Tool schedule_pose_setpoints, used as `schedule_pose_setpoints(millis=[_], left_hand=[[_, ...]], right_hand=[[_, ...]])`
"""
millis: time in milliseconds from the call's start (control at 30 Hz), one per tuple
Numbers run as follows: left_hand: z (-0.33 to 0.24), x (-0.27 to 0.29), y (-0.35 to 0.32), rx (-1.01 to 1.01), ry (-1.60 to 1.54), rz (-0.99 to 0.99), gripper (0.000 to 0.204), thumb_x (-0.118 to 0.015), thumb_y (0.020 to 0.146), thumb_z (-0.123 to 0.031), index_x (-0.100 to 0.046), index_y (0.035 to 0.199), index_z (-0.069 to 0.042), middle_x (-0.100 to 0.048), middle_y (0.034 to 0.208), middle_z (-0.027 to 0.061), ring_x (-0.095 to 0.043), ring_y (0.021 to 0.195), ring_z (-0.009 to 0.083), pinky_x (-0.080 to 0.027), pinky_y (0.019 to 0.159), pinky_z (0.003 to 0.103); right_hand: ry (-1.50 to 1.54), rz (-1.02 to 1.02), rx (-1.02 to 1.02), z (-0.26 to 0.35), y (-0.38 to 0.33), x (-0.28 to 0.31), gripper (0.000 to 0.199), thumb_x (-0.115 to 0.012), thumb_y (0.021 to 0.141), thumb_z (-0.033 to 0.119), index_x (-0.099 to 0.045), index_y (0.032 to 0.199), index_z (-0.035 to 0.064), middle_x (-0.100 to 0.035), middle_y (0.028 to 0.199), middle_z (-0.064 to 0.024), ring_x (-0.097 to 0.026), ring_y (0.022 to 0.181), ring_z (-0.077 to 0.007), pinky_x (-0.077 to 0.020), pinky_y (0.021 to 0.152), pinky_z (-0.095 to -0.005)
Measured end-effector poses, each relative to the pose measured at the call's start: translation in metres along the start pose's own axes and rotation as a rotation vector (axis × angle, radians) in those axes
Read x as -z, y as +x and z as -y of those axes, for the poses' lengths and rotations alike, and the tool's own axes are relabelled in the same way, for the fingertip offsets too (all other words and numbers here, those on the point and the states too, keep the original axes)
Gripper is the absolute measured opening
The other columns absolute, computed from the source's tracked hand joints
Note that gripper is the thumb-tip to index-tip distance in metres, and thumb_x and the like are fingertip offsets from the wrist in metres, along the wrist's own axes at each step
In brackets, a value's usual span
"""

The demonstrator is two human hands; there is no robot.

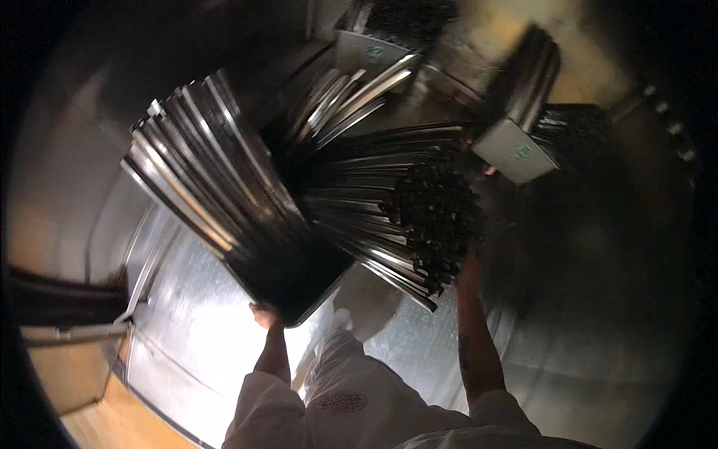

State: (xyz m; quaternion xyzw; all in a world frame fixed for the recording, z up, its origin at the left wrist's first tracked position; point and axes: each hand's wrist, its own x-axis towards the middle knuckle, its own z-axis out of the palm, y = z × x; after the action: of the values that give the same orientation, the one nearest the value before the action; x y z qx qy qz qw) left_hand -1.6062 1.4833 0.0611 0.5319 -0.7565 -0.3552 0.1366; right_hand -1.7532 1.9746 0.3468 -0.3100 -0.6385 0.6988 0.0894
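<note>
I hold a large stack of shiny metal trays up in front of me, fanned out on edge. My left hand grips the stack's lower corner. My right hand reaches up at the right side of a second fanned bundle of dark metal pieces, where its fingers are hidden, so its hold is unclear. Both forearms rise from white short sleeves at the lower edge.
A bright embossed metal floor lies below. My trouser leg and shoe stand on it. More metal containers and tray stacks sit at the upper right. A wooden surface shows at the lower left.
</note>
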Motion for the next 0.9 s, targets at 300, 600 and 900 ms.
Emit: schedule_pose_setpoints(millis=[300,600,900], left_hand=[[-0.030,0.004,-0.024,0.079,0.088,0.015,0.032,-0.061,0.089,-0.030,-0.051,0.103,-0.003,-0.066,0.093,0.0282,-0.064,0.090,0.0485,-0.048,0.079,0.053],[-0.013,0.005,-0.064,0.155,-0.005,-0.065,0.031,-0.057,0.090,-0.032,-0.053,0.103,-0.004,-0.066,0.094,0.0283,-0.063,0.093,0.0487,-0.048,0.080,0.053],[-0.013,-0.018,-0.114,0.268,0.022,-0.161,0.022,-0.062,0.089,-0.021,-0.052,0.100,-0.004,-0.068,0.089,0.0254,-0.066,0.089,0.0465,-0.051,0.077,0.053]], right_hand=[[0.282,0.098,-0.035,-0.004,0.017,-0.002,0.058,-0.052,0.100,0.039,-0.044,0.143,0.0019,-0.049,0.143,-0.0163,-0.052,0.124,-0.0311,-0.0436,0.104,-0.0418],[0.101,0.171,-0.046,0.007,0.031,-0.004,0.062,-0.053,0.099,0.041,-0.039,0.146,0.0037,-0.046,0.145,-0.0200,-0.051,0.126,-0.0349,-0.0436,0.106,-0.0470],[0.041,0.350,0.054,-0.004,0.066,0.010,0.052,-0.053,0.099,0.037,-0.049,0.138,0.0025,-0.055,0.132,-0.0151,-0.058,0.115,-0.0277,-0.0479,0.096,-0.0394]])
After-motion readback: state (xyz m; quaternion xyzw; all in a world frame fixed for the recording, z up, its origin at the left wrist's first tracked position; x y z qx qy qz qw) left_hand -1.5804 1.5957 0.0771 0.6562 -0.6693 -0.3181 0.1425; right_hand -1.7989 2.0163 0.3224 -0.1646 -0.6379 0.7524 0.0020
